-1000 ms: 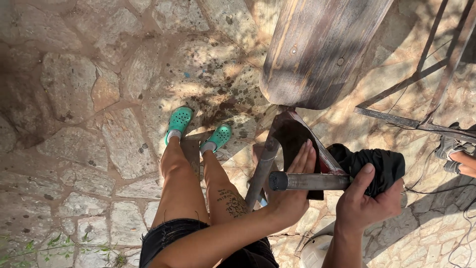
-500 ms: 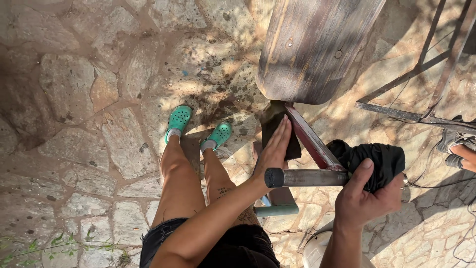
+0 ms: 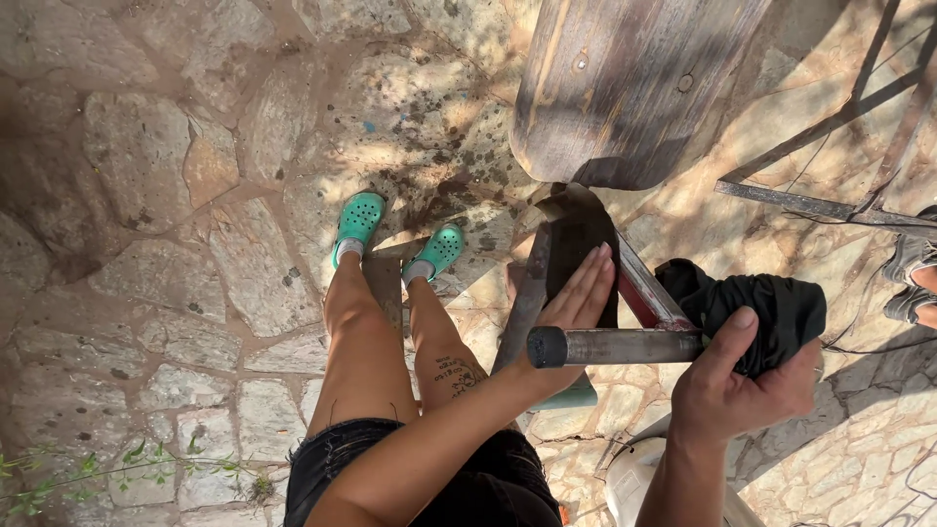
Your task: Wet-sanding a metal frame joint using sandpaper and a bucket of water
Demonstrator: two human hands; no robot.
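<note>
Your left hand (image 3: 576, 298) lies flat and open, fingers extended together, pressed against the dark metal bracket (image 3: 571, 249) beneath the weathered wooden plank (image 3: 625, 88). It grips nothing; the palm and fingers only rest on the bracket face. Your right hand (image 3: 747, 385) is closed around a bunched black cloth (image 3: 771, 307), with the thumb laid across the near end of a grey metal tube (image 3: 615, 346). The tube runs horizontally between your two hands; its dark capped end sits just below your left palm, and its other end disappears under the cloth. A reddish metal bar (image 3: 649, 293) slopes from the bracket toward the cloth. You stand on a stone-paved floor (image 3: 146, 195), wearing green clogs (image 3: 356, 220). Another person's sandalled foot (image 3: 917, 278) shows at the right edge.
</note>
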